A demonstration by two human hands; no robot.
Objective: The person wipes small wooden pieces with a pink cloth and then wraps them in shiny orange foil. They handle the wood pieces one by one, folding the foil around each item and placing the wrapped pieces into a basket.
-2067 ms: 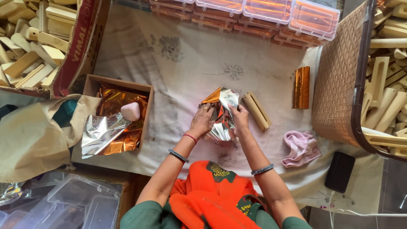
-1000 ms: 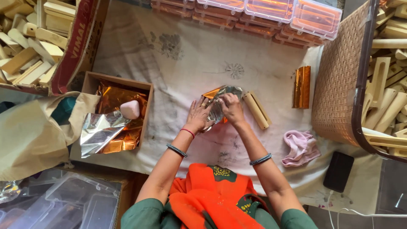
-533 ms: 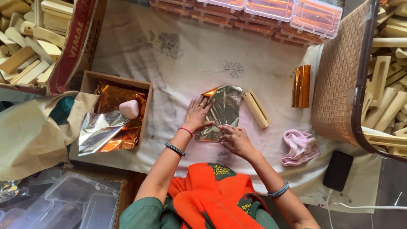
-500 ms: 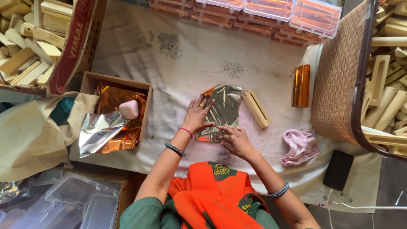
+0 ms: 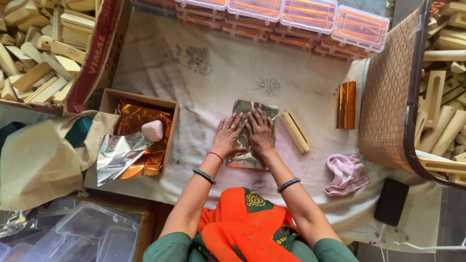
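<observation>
A crinkled silver foil sheet (image 5: 258, 109) lies flat on the white cloth (image 5: 204, 82) in front of me. My left hand (image 5: 227, 137) presses palm-down on its left part, fingers spread. My right hand (image 5: 260, 131) presses flat on its middle, beside the left hand. Just right of the sheet lies a pale wooden block (image 5: 296, 130). A foil-wrapped orange block (image 5: 346, 105) rests farther right.
A small cardboard box (image 5: 108, 101) at left holds orange and silver foil sheets and a pink stone. Orange-lidded plastic cases (image 5: 291, 19) line the far edge. A woven basket (image 5: 393, 92) of wooden pieces stands right; pink rag (image 5: 345, 173) and black phone (image 5: 391, 201) lie near right.
The foil sheet, held crumpled up in both hands, was laid down and spread on the cloth. My right hand moved from its near edge up onto its middle; both palms now press it flat.
</observation>
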